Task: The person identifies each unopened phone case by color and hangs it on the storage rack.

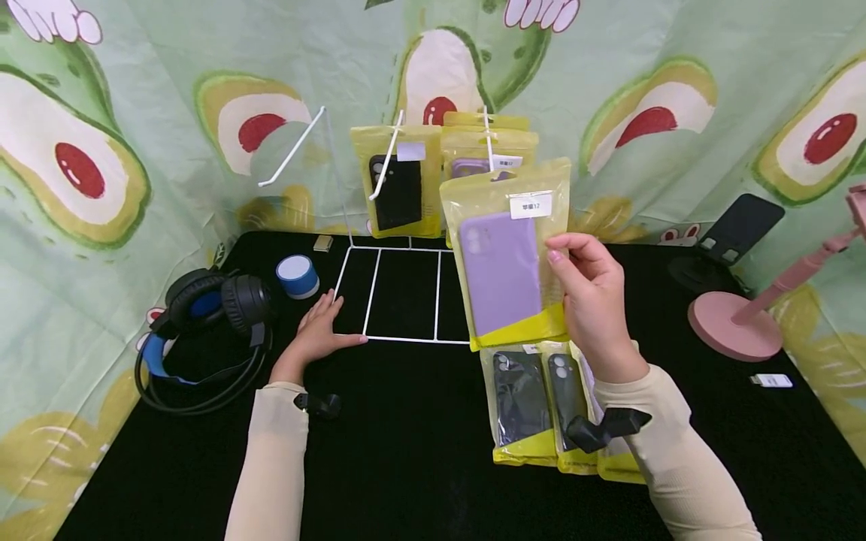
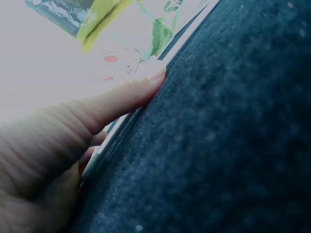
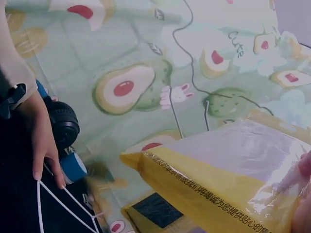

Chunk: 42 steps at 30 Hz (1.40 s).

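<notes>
Purple-case packet (image 1: 504, 274), right edge pinched in right hand (image 1: 597, 308); left hand (image 1: 318, 330), well apart, spread, touches white rack (image 1: 406, 340).

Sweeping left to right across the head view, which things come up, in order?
Headphones → blue-and-white cylinder → hanging packet with black phone case → packet with purple phone case → right hand → pink stand.

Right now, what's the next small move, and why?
Probably ease the lilac-case packet back along the right prong, if it's threaded; I can't tell. The right hand pinches its edge, its top overlaps that prong's tip in the head view, and similar packets hang behind. The left hand rests on the rack's base.
</notes>
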Motion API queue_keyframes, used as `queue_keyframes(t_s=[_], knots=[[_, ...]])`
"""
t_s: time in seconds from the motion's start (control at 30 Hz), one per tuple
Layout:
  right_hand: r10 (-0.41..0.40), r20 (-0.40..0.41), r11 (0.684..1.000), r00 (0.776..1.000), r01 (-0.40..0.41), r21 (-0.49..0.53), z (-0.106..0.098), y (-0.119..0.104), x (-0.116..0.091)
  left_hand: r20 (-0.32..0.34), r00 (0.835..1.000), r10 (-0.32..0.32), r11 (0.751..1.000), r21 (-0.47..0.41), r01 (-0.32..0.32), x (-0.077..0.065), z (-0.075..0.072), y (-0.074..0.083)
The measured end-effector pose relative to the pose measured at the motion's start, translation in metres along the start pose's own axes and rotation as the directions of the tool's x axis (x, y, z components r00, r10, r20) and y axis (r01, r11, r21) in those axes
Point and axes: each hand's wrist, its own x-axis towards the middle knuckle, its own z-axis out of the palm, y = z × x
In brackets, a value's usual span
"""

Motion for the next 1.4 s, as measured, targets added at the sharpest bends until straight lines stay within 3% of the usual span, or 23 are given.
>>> queue_keyframes(t_s=[0.13,0.57,0.83,1.1,1.4], knots=[[0.037,-0.041,0.999,0.998,-0.037,-0.007,0.002,0.008,0.006,-0.001,1.000,0.013,1.000,-0.001,-0.013,0.001,0.001,0.000],[0.123,-0.049,0.992,0.991,-0.125,-0.036,0.007,0.031,0.033,-0.004,1.000,-0.005,1.000,-0.010,0.005,0.000,0.002,0.001],[0.137,-0.072,0.985,0.988,-0.144,-0.094,0.013,0.046,0.056,-0.017,1.000,0.001,1.000,-0.006,-0.002,0.000,0.001,-0.001],[0.138,-0.080,0.965,0.987,-0.153,-0.213,0.012,0.060,0.065,-0.014,1.000,0.000,1.000,-0.013,0.000,-0.004,0.004,-0.003],[0.271,-0.127,0.927,0.954,-0.294,-0.233,-0.003,0.075,0.064,-0.014,1.000,0.005,1.000,-0.002,-0.005,-0.002,0.002,-0.001]])
